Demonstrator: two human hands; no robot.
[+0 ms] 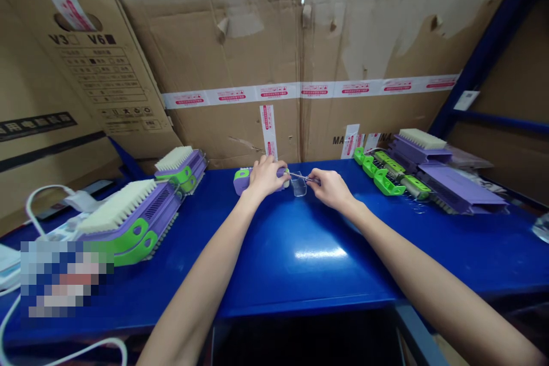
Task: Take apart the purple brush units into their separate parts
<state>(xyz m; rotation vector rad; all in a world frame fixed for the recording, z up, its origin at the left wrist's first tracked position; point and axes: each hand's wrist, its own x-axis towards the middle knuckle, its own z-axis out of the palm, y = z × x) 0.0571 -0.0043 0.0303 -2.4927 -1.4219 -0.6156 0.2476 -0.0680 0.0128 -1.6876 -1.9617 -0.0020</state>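
Note:
My left hand (266, 176) is closed over a purple-and-green brush (241, 182) lying near the back of the blue table, and hides most of it. Between the fingers of my right hand (332, 187) is a thin metal tool (301, 177). It points left, its tip at the brush's right end by my left fingertips; its exact kind is too small to tell. Just under the tool, between my hands, sits a small clear plastic piece (299, 187).
At left stand purple-and-green brushes (128, 217) with pale bristles, beside a white cable (32, 206). Green parts (388, 182) and purple housings (463, 186) lie at right. Cardboard (240, 40) walls the back of the blue table (274, 263); a blue post (476, 51) rises right.

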